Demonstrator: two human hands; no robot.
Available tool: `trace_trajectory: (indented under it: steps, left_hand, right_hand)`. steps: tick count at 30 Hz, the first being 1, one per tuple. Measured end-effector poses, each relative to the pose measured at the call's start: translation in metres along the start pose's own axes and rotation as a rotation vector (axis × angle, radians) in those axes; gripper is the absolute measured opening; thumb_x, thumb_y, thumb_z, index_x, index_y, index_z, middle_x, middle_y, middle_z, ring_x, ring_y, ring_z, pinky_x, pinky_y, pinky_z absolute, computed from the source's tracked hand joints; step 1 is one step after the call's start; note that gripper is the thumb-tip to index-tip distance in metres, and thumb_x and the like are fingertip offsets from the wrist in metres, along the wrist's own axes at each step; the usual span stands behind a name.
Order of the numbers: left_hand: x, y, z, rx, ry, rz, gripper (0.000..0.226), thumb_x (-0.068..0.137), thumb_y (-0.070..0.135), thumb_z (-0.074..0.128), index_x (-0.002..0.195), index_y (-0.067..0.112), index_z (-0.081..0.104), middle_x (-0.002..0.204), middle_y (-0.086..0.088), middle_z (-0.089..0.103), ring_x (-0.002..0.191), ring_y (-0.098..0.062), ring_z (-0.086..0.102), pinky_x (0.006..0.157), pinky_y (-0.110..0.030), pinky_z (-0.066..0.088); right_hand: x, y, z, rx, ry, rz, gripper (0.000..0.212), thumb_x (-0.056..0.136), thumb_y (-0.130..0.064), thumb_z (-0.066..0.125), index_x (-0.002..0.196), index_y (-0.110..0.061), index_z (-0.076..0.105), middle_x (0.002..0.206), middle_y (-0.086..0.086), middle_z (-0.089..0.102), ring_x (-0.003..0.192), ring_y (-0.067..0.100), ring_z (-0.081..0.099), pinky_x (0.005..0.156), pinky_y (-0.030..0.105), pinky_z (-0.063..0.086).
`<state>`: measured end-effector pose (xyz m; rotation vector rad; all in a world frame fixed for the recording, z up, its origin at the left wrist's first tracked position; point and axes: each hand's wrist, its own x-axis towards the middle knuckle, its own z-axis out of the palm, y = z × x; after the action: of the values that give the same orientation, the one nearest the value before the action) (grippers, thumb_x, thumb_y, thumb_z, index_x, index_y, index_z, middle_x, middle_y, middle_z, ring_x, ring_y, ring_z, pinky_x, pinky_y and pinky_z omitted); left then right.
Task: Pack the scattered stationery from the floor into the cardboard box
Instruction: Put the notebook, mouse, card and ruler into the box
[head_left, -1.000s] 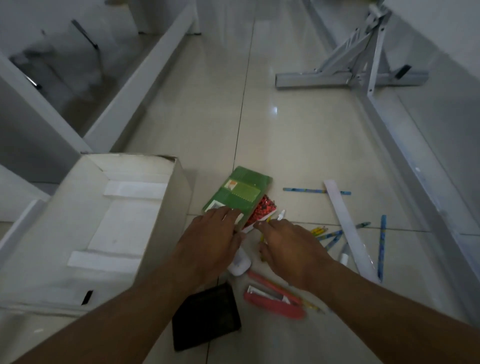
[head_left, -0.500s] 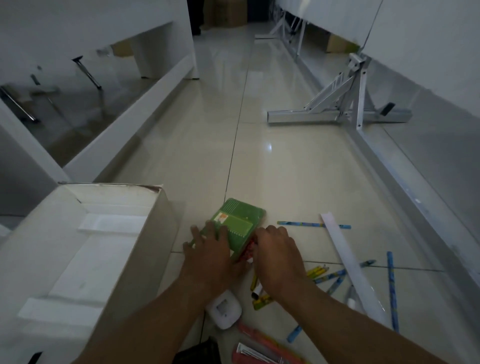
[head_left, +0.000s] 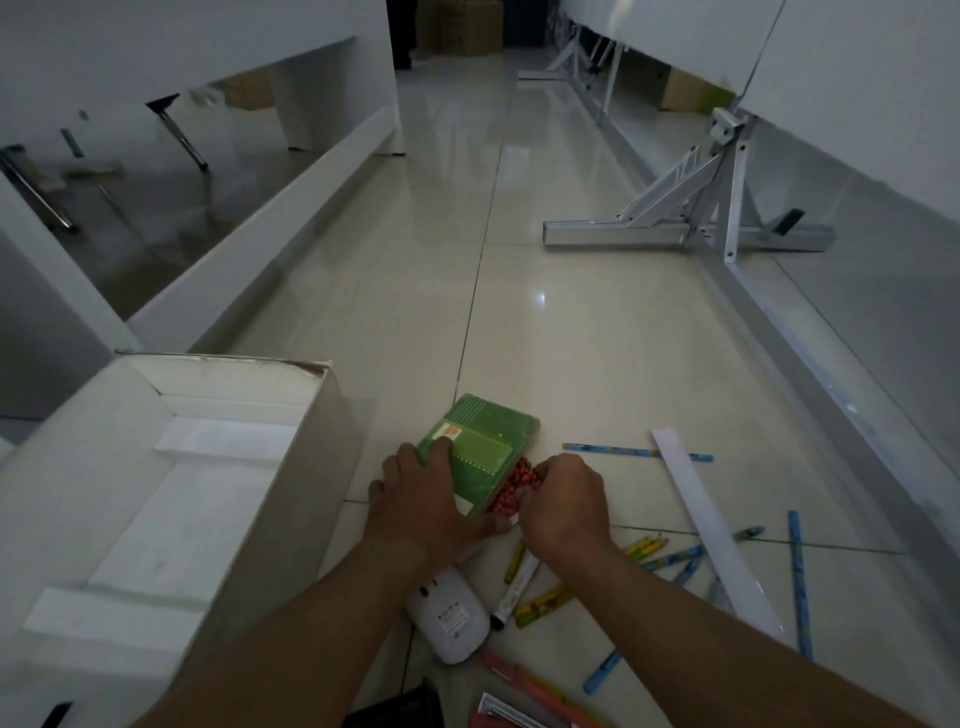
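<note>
Two hands (head_left: 431, 499) on green notebook (head_left: 480, 449)

Looks like an office or storeroom aisle — glossy cream floor tiles (head_left: 597, 364), white desk panels (head_left: 249, 244) along the left, grey metal frame legs (head_left: 691, 228) on the right, stacked brown cartons (head_left: 467, 26) at the far end — dim lighting.

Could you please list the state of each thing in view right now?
Box: open, no stationery visible inside.
Green notebook: closed, on the floor, gripped at both ends.
Left hand: on the notebook.
Right hand: closed on the red-patterned item.
Pencils: loose on the floor.
Ruler: flat on the floor.
</note>
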<state>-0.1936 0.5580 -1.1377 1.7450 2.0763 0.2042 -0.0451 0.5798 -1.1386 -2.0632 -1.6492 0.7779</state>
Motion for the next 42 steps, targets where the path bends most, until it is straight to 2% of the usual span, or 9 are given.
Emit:
trace_trajectory:
  steps: [4, 8, 14, 20, 24, 28, 32, 35, 42]
  left_hand:
    - [-0.004, 0.006, -0.014, -0.173, -0.025, -0.007, 0.118, 0.06, 0.07, 0.078, 0.153, 0.041, 0.013, 0.132, -0.011, 0.033, 0.127, -0.03, 0.03, 0.108, -0.042, 0.037]
    - [-0.008, 0.006, -0.029, -0.305, -0.051, 0.03, 0.116, 0.067, 0.056, 0.082, 0.154, 0.049, 0.005, 0.119, -0.005, 0.026, 0.127, -0.029, 0.03, 0.106, -0.036, 0.036]
    - [-0.011, 0.006, -0.059, -0.452, -0.148, 0.059, 0.116, 0.068, 0.043, 0.079, 0.146, 0.064, -0.004, 0.123, -0.001, 0.038, 0.116, -0.02, 0.049, 0.1, -0.033, 0.046]
    - [-0.02, 0.021, -0.079, -0.512, -0.103, 0.227, 0.079, 0.086, 0.014, 0.061, 0.15, 0.045, 0.025, 0.125, 0.011, 0.064, 0.111, -0.008, 0.064, 0.094, -0.031, 0.055]
    - [-0.021, 0.015, -0.077, -0.697, -0.066, 0.105, 0.05, 0.076, 0.004, 0.067, 0.119, 0.029, 0.062, 0.099, 0.002, 0.075, 0.091, -0.016, 0.073, 0.078, -0.046, 0.062]
    - [-0.024, 0.021, -0.078, -0.899, -0.003, -0.03, 0.036, 0.079, -0.004, 0.069, 0.108, 0.018, 0.068, 0.089, -0.007, 0.076, 0.078, -0.022, 0.075, 0.06, -0.031, 0.061]
    - [-0.023, 0.012, -0.084, -0.925, -0.058, -0.071, 0.031, 0.086, 0.01, 0.071, 0.113, 0.025, 0.068, 0.098, -0.001, 0.077, 0.087, -0.021, 0.075, 0.072, -0.038, 0.062]
    - [-0.026, 0.006, -0.092, -0.951, -0.089, -0.069, 0.023, 0.089, 0.027, 0.072, 0.111, 0.028, 0.069, 0.098, -0.001, 0.078, 0.088, -0.024, 0.075, 0.081, -0.053, 0.06]
    - [-0.032, 0.001, -0.129, -0.793, 0.14, -0.132, 0.033, 0.086, 0.047, 0.07, 0.092, 0.015, 0.076, 0.081, -0.002, 0.077, 0.074, -0.021, 0.074, 0.07, -0.036, 0.059]
  right_hand:
    - [0.0, -0.014, -0.009, 0.361, -0.002, 0.111, 0.023, 0.093, -0.019, 0.062, 0.071, -0.017, 0.069, 0.068, -0.002, 0.066, 0.063, 0.011, 0.064, 0.056, 0.021, 0.052]
    - [-0.003, -0.036, -0.01, 0.624, -0.077, 0.154, 0.009, 0.097, -0.026, 0.052, 0.099, -0.023, 0.061, 0.093, 0.005, 0.072, 0.087, 0.024, 0.071, 0.08, 0.048, 0.062]
    - [-0.005, -0.064, -0.029, 0.766, -0.07, 0.057, 0.02, 0.096, -0.026, 0.057, 0.113, -0.023, 0.068, 0.096, 0.006, 0.076, 0.084, 0.025, 0.076, 0.074, 0.05, 0.064]
    - [-0.014, -0.084, -0.036, 0.715, -0.119, -0.058, 0.057, 0.073, -0.067, 0.067, 0.115, -0.029, 0.073, 0.098, 0.002, 0.078, 0.087, 0.02, 0.077, 0.079, 0.045, 0.065]
    - [-0.018, -0.081, -0.028, 0.655, -0.191, -0.064, 0.047, 0.085, -0.051, 0.069, 0.125, -0.026, 0.07, 0.098, 0.005, 0.078, 0.088, 0.021, 0.077, 0.082, 0.046, 0.063]
    - [-0.02, -0.069, -0.019, 0.618, -0.219, 0.007, 0.044, 0.093, -0.037, 0.069, 0.134, -0.022, 0.059, 0.117, 0.008, 0.072, 0.104, 0.024, 0.071, 0.093, 0.044, 0.059]
    - [-0.025, -0.059, -0.021, 0.734, -0.298, 0.113, 0.027, 0.099, -0.039, 0.062, 0.121, -0.026, 0.055, 0.116, -0.002, 0.068, 0.106, 0.018, 0.067, 0.084, 0.032, 0.059]
    - [-0.023, -0.06, -0.021, 0.851, -0.326, 0.206, 0.028, 0.099, -0.04, 0.061, 0.113, -0.019, 0.072, 0.104, 0.003, 0.079, 0.096, 0.022, 0.075, 0.086, 0.045, 0.062]
    - [-0.024, -0.084, -0.034, 0.87, -0.332, 0.205, 0.018, 0.101, -0.025, 0.061, 0.111, -0.015, 0.072, 0.103, 0.008, 0.079, 0.092, 0.029, 0.076, 0.083, 0.052, 0.062]
